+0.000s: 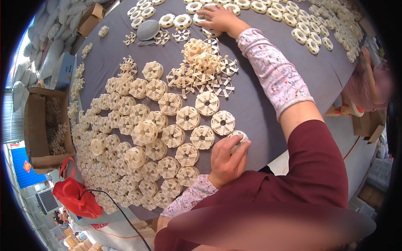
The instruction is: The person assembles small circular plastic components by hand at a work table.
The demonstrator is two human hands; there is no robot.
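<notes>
Near the front edge of the grey cloth-covered table point(259, 83), my left hand point(228, 161) pinches a round cream plastic wheel point(238, 138), partly hidden by the fingers. Spoked cream wheels point(202, 137) lie close by on its left, in rows and stacks. My right arm stretches to the far side, where my right hand point(220, 19) rests over cream rings point(182, 21), its fingers spread. What lies under that palm is partly hidden. Between the hands sits a heap of loose spoked pieces point(197, 54), with several flat star-shaped ones point(223, 87) around it.
A smooth grey oval object point(148, 30) lies among the far rings. More rings point(299, 35) spread along the far right. Left of the table stand an open cardboard box point(35, 134) and a red bag point(77, 194) with a black cable. Another person point(370, 83) is at the right edge.
</notes>
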